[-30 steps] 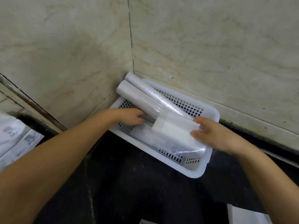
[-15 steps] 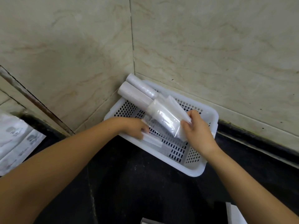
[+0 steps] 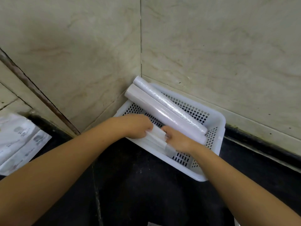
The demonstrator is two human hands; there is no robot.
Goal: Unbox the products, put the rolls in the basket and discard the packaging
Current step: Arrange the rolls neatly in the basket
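A white perforated basket (image 3: 218, 121) sits in the corner of a dark counter against marble walls. Two long white rolls lie side by side in it, their far ends propped on the rim: a smooth roll (image 3: 164, 112) and a textured shiny roll (image 3: 171, 104) behind it. Over the basket's near left edge, my left hand (image 3: 136, 126) and my right hand (image 3: 177, 139) both grip a folded clear plastic wrapper (image 3: 156, 137) between them.
Flat white printed packages (image 3: 21, 141) lie on the counter at far left. The dark counter (image 3: 146, 193) spreads in front of the basket. A white corner of something (image 3: 152, 224) shows at the bottom edge.
The clear wrapper has come off the rolls' near ends. Both hands have drawn together at the basket's near left edge, folding the wrapper between them. The rolls now lie bare.
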